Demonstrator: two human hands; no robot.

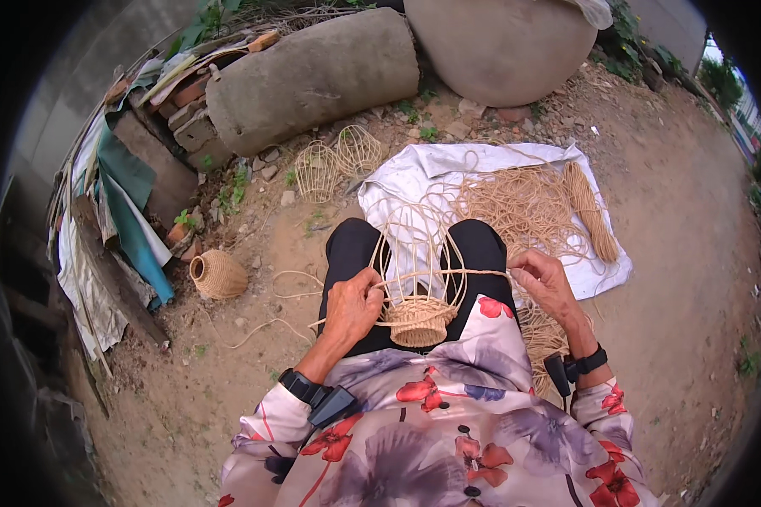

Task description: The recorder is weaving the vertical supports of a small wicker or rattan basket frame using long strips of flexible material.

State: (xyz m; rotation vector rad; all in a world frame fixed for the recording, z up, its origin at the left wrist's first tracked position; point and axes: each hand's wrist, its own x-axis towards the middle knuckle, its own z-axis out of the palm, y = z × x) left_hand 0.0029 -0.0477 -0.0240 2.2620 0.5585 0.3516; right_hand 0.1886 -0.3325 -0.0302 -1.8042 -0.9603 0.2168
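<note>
A half-woven basket (418, 325) rests between my thighs, its woven part toward me and its bare stakes fanning away over my knees. My left hand (353, 306) is closed at the left side of the basket, fingers pinched on its edge where stakes and strand meet. Out to the right, my right hand (543, 279) pinches a tan cord (473, 272) that runs across the stakes to the basket. The cord looks taut. Fingertips of the left hand partly hide the weave there.
A white sheet (604, 283) ahead carries a tangled cord heap (516, 203) and a bundled cord hank (588, 211). Two wire-like basket frames (317, 171) stand beyond my left knee. A finished small woven basket (220, 275) lies left. Behind are a concrete cylinder (313, 80) and a large jar (503, 51).
</note>
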